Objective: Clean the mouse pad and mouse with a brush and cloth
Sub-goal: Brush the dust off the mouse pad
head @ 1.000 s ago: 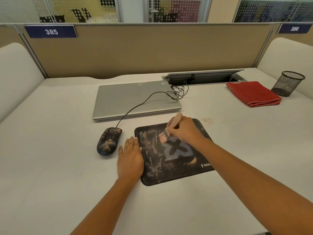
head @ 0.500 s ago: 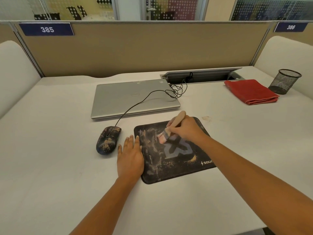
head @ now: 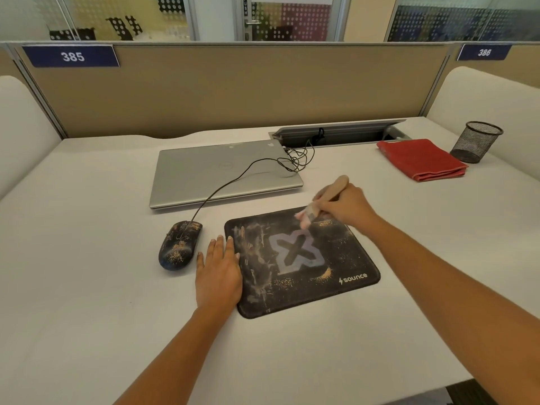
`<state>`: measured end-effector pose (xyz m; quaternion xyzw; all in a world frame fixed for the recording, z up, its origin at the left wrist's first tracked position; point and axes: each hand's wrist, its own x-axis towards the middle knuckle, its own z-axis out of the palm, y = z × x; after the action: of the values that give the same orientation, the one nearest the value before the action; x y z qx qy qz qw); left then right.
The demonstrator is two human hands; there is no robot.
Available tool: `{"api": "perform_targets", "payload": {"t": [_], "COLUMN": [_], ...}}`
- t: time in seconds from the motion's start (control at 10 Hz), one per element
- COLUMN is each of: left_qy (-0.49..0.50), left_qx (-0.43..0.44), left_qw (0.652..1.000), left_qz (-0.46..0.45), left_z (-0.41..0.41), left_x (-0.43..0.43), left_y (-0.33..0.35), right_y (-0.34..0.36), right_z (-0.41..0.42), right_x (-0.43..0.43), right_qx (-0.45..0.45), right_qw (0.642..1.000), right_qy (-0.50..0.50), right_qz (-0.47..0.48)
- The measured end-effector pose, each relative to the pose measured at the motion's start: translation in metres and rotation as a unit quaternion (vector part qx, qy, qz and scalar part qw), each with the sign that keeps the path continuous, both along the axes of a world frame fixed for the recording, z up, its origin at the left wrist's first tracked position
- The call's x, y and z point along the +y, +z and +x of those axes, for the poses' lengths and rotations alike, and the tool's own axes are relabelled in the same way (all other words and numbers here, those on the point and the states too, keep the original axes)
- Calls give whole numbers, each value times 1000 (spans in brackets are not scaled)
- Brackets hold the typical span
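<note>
**Brush swept to the pad's far edge**

Your right grip (head: 346, 204), clamped round the handle, has carried the brush (head: 336, 188) off the logo to the far edge of the mouse pad (head: 336, 252). Your left grip (head: 217, 270) lies flat, fingers straight, pinning the pad's left edge to the worktop (head: 87, 258). Grit still speckles pad and mouse (head: 178, 245). The red cloth (head: 420, 159) lies folded, well apart, so you're early on.
</note>
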<state>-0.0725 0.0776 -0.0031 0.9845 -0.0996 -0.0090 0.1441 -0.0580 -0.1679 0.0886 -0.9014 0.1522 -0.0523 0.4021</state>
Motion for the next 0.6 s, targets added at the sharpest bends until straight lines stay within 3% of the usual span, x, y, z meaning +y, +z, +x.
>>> {"api": "perform_targets", "payload": {"t": [0.2,0.4,0.5,0.6], "left_qy": [4,9,10,11], "left_qx": [-6,-7,-8,-8], "left_qw": [1000,1000,1000,1000], "left_qz": [-7,-1,1,1], "left_z": [1,1,1,2], "left_x": [-1,-1,-1,-1], "left_y": [-2,-3,-3,-4], "right_y": [-12,3,0,-13], "right_z": [5,6,8,8], "right_x": [-17,-45,-26,-11], "right_qx": [48,49,15,44], "right_qw": [998,981,998,998], "right_qy": [-36,-96,-59,-15], "right_qz": [-27,-160,-13,50]}}
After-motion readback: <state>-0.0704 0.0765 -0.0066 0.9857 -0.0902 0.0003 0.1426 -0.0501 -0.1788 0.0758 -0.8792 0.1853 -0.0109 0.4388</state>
